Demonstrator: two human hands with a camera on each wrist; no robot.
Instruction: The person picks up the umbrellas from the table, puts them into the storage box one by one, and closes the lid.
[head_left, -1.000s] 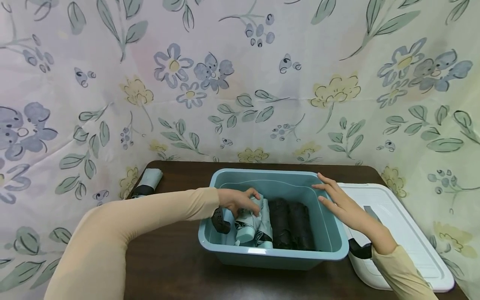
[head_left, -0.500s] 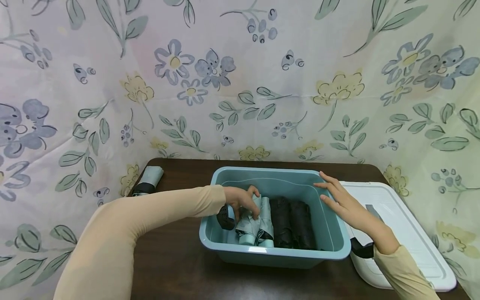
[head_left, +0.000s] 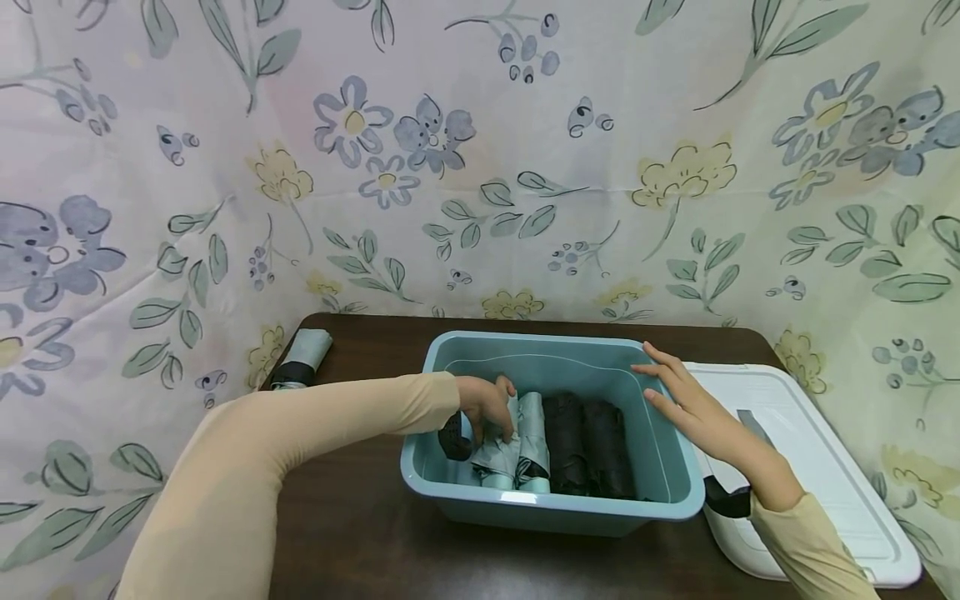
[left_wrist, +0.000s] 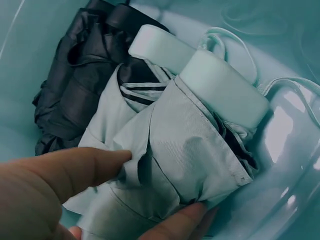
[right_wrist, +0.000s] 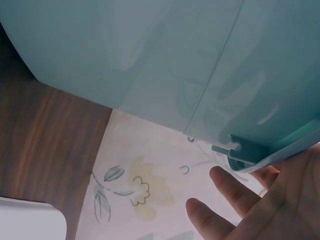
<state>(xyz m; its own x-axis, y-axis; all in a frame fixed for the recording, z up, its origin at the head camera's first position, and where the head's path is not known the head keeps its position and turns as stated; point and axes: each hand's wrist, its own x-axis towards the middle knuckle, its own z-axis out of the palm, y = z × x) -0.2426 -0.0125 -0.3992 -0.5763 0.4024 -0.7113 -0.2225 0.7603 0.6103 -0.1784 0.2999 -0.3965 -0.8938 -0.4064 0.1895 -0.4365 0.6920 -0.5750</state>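
Lower now, my left hand (head_left: 487,408) grips the pale green umbrella (head_left: 501,446) down among the others in the bin (head_left: 555,508). Right hand (head_left: 693,408) stays flat, fingers straight, on its rim.

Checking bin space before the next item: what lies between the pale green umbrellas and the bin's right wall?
Two black folded umbrellas lie side by side between the pale green umbrellas and the teal bin's right wall, seen in the head view.

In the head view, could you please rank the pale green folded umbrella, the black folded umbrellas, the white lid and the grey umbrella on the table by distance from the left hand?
1. Pale green folded umbrella: gripped by the left hand, bin's left side.
2. Black folded umbrellas: bin's right side.
3. Grey umbrella: table's far left corner.
4. White lid: right of the bin.
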